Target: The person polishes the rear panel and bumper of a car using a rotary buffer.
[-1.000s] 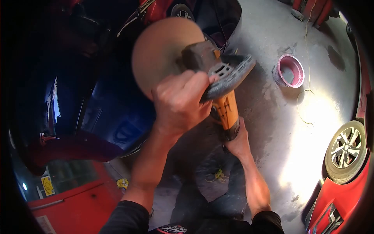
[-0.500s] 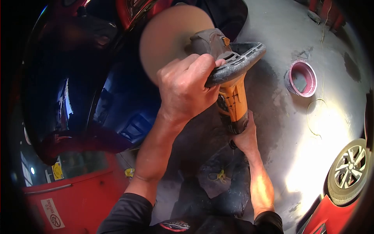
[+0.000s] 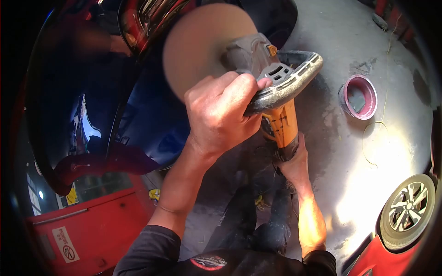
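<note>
My left hand (image 3: 223, 110) is wrapped round the dark, dusty loop handle of an orange and grey power polisher (image 3: 282, 120). Lower down, my right hand (image 3: 293, 165) grips the rear end of its orange body. The polisher's round tan pad (image 3: 202, 46) looks blurred and stands on edge against or close to the glossy dark blue car body (image 3: 152, 101); whether they touch is hidden. My left wrist and forearm cover part of the car's lower edge.
A pink-rimmed bucket (image 3: 372, 99) stands on the grey floor (image 3: 322, 27) at the right, near a thin cable. A wheel (image 3: 407, 211) and red car part lie lower right. At lower left is a red cabinet (image 3: 106, 225) with a no-smoking sign.
The polisher and both hands have moved up and right in the view, then slightly further right. The bucket has shifted right and the car's red light area shows more. Both grips remain the same.
</note>
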The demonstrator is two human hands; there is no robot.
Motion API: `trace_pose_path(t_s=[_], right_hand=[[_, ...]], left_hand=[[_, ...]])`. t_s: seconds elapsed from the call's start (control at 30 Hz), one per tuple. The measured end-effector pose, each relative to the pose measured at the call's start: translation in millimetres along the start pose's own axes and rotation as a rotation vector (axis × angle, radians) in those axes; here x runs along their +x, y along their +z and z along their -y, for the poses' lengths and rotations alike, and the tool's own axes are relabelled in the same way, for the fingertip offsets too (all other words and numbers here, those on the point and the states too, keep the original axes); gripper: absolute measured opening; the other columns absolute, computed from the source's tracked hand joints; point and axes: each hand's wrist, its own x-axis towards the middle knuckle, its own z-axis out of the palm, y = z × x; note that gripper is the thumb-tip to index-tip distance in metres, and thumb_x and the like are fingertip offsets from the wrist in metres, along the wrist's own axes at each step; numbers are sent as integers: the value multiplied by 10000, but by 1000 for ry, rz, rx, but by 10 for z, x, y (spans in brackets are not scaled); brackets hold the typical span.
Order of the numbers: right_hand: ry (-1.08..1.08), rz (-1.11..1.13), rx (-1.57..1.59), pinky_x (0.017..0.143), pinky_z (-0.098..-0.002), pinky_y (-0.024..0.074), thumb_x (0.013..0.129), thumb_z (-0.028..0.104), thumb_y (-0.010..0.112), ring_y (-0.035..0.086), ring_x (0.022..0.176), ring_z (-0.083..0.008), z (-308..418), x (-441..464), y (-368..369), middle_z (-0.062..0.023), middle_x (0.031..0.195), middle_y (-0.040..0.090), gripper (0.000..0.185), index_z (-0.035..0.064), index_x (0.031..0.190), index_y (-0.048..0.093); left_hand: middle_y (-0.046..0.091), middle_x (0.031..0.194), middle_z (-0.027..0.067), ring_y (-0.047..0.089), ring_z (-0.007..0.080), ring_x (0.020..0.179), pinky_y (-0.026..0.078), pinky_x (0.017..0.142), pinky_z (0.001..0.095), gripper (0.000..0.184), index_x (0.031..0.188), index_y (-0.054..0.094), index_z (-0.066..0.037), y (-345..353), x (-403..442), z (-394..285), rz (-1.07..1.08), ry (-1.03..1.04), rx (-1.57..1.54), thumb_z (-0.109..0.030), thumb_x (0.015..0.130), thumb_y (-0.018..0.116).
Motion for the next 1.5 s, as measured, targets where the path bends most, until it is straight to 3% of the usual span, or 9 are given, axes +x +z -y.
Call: trace_pose_path(t_s=[0.17, 0.27, 0.4, 0.5, 0.83, 1.13, 1.3, 1.47, 1.5], right_hand=[[27, 15, -15, 979, -411, 550, 758, 105, 886, 691, 1197, -380, -55, -20, -48, -243, 1205, 730, 771, 38, 1405, 472], [175, 89, 35, 1009, -386, 519, 701, 16, 864, 680, 1210, -272, -233, -306, 104, -198, 1215, 717, 761, 23, 1362, 488], [229, 92, -11, 1011, -387, 520, 685, 14, 870, 683, 1192, -275, -153, -444, 209, -190, 1212, 714, 748, 7, 1333, 497], [118, 49, -10, 1007, -428, 537, 737, 99, 874, 688, 1205, -372, -153, -256, 170, -243, 1219, 724, 797, 37, 1415, 460], [187, 139, -58, 1021, -422, 535, 732, 97, 887, 680, 1221, -365, -307, -384, 153, -245, 1220, 719, 820, 40, 1420, 446], [203, 133, 20, 1029, -424, 533, 707, 110, 905, 672, 1230, -380, -451, -478, 200, -252, 1222, 716, 857, 42, 1427, 445], [154, 37, 92, 1009, -422, 541, 709, 58, 894, 680, 1219, -370, -156, 41, 87, -261, 1202, 722, 827, 31, 1414, 462], [211, 58, 103, 1001, -422, 546, 718, 69, 894, 685, 1209, -379, -348, -260, 245, -267, 1197, 722, 826, 44, 1421, 462], [276, 92, 59, 1017, -403, 530, 678, 50, 886, 694, 1195, -309, -425, -397, 304, -205, 1205, 717, 809, 19, 1370, 468]], left_hand=[[439, 580, 59, 460, 250, 465, 353, 476, 382, 386, 653, 480, -93, -43, -135, -4, 31, -11, 1, -120, 818, 828], [431, 574, 52, 455, 240, 456, 346, 472, 380, 382, 651, 482, -99, -153, -436, -91, 125, -68, -9, -115, 809, 829], [467, 583, 63, 478, 242, 471, 358, 475, 364, 328, 680, 536, -80, -222, -460, -91, 219, -71, -28, -94, 803, 840], [475, 587, 70, 484, 250, 481, 362, 476, 360, 330, 686, 540, -75, -137, -199, -23, 162, -24, -39, -92, 800, 849], [419, 576, 42, 448, 234, 459, 339, 480, 374, 347, 648, 516, -112, -15, -509, -78, 223, -70, -32, -119, 801, 827], [579, 630, 79, 557, 245, 506, 418, 504, 351, 208, 752, 650, -34, -85, -566, -136, 341, -96, -18, -35, 754, 858], [416, 586, 49, 439, 233, 473, 331, 473, 364, 321, 665, 556, -102, 153, -141, 25, 98, -17, -11, -117, 769, 859], [523, 608, 71, 541, 238, 510, 426, 522, 343, 268, 706, 604, -55, 42, -378, -48, 186, -30, 5, -98, 761, 862], [520, 602, 72, 545, 245, 509, 438, 529, 346, 244, 713, 613, -48, 3, -514, -70, 239, -54, -4, -75, 769, 849]])
